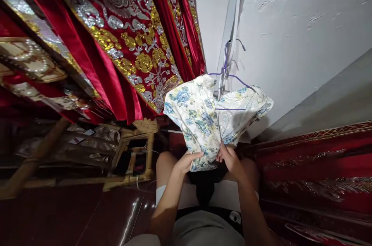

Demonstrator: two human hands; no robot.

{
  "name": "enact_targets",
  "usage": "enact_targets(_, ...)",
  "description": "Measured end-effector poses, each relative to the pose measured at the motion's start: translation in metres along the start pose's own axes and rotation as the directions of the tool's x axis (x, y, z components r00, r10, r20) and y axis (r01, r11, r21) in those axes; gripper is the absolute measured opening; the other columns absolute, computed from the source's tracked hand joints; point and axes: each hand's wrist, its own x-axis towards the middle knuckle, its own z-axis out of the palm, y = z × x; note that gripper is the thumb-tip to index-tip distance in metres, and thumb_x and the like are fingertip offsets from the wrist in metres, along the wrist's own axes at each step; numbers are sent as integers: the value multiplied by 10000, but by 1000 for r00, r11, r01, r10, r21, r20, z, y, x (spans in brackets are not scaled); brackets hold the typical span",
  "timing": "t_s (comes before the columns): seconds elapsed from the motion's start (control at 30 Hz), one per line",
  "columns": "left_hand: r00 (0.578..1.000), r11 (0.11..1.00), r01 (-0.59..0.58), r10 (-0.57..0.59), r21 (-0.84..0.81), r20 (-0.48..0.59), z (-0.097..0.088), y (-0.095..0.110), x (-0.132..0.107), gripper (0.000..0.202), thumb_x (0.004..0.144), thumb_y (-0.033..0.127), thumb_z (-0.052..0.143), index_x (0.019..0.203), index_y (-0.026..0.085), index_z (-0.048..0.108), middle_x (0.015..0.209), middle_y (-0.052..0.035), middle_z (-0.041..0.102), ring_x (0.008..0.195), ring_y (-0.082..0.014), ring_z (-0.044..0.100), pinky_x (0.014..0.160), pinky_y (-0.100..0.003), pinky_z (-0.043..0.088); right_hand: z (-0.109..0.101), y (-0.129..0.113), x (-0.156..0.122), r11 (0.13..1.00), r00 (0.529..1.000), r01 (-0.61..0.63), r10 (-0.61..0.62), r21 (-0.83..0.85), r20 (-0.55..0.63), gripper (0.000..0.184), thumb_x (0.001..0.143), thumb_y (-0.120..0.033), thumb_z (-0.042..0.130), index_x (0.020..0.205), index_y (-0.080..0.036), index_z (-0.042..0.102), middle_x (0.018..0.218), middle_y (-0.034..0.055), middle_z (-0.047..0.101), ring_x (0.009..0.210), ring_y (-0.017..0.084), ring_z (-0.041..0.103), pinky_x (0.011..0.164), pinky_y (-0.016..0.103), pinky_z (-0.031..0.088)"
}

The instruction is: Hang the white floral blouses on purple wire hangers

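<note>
A white blouse (pixel 200 116) with blue and yellow flowers hangs in front of me on a purple wire hanger (pixel 236 79). Its hanger hook is at a pale vertical strip on the wall. My left hand (pixel 187 161) grips the lower left part of the blouse, thumb lying on top and the other fingers hidden behind the cloth. With closed fingers, my right hand (pixel 228 156) pinches the blouse's front edge near the middle. The right side of the blouse falls open, showing its pale inside.
Red cloth (pixel 139 40) with gold and silver sequins hangs at the upper left. A bamboo seat (pixel 149 153) at the left bears a phone-like device (pixel 140 163) with a cable. More red fabric (pixel 316 168) lies on the right, below a white wall (pixel 302 25).
</note>
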Motion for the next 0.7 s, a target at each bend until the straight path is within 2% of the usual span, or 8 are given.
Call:
enact_targets(0.1, 989, 994, -107, 103, -35, -106, 8, -4, 5, 676, 576, 388, 917, 1197, 205, 724, 1074, -120, 783, 1084, -361, 722, 1001, -489, 544, 8, 2, -1, 999, 1000, -5, 5, -38, -1, 722, 785, -909, 475, 525, -237, 523, 479, 37, 547, 472, 179, 508, 530, 339, 415)
enact_targets(0.27, 956, 972, -227, 212, -55, -201, 27, -26, 5, 649, 630, 421, 893, 1217, 211, 712, 1146, -106, 771, 1125, -324, 706, 1064, -450, 502, 5, 7, -6, 991, 986, 87, -100, -98, -133, 655, 867, -850, 431, 617, -247, 487, 497, 3, 530, 485, 165, 497, 527, 322, 379)
enact_targets(0.5, 931, 954, -299, 288, -15, -227, 30, -44, 11, 589, 700, 442, 855, 1186, 155, 683, 1170, -147, 740, 1181, -326, 660, 1056, -448, 485, -24, 0, -13, 984, 980, 167, -172, -59, -96, 413, 897, -530, 605, 628, -237, 490, 530, -28, 531, 495, 127, 469, 521, 277, 381)
enact_targets(0.53, 896, 933, -357, 354, 42, -266, 27, -45, 13, 546, 739, 436, 821, 1183, 157, 669, 1183, -149, 727, 1167, -317, 662, 1047, -450, 488, -26, -1, -14, 986, 981, 156, -161, -59, -105, 399, 892, -508, 605, 622, -237, 490, 525, -27, 536, 489, 127, 469, 514, 276, 380)
enact_targets(0.57, 823, 888, -440, 458, 133, -336, 24, -47, 16, 507, 779, 421, 783, 1195, 165, 648, 1217, -149, 705, 1170, -305, 655, 1050, -452, 483, -26, -1, -14, 989, 983, 137, -143, -57, -114, 401, 885, -500, 605, 606, -240, 480, 509, -26, 533, 476, 128, 467, 503, 277, 378)
enact_targets(0.63, 540, 692, -587, 721, 420, -434, 18, -54, 21, 443, 832, 372, 723, 1214, 184, 601, 1298, -151, 640, 1223, -287, 612, 1089, -461, 446, -22, -2, -14, 994, 988, 90, -96, -56, -120, 436, 861, -519, 614, 564, -247, 448, 460, -24, 510, 435, 129, 456, 468, 280, 367)
enact_targets(0.67, 403, 563, -607, 826, 561, -393, 17, -59, 23, 426, 842, 343, 710, 1219, 190, 585, 1321, -153, 613, 1257, -284, 583, 1113, -467, 421, -19, -2, -15, 996, 992, 66, -72, -63, -108, 448, 843, -540, 624, 553, -249, 448, 438, -22, 501, 413, 130, 450, 450, 282, 359)
enact_targets(0.7, 334, 443, -607, 896, 660, -294, 17, -64, 25, 427, 844, 319, 707, 1230, 193, 575, 1328, -155, 598, 1279, -284, 562, 1127, -471, 406, -15, -2, -16, 996, 995, 48, -54, -73, -86, 448, 826, -562, 632, 554, -247, 467, 426, -18, 505, 397, 133, 449, 436, 285, 353)
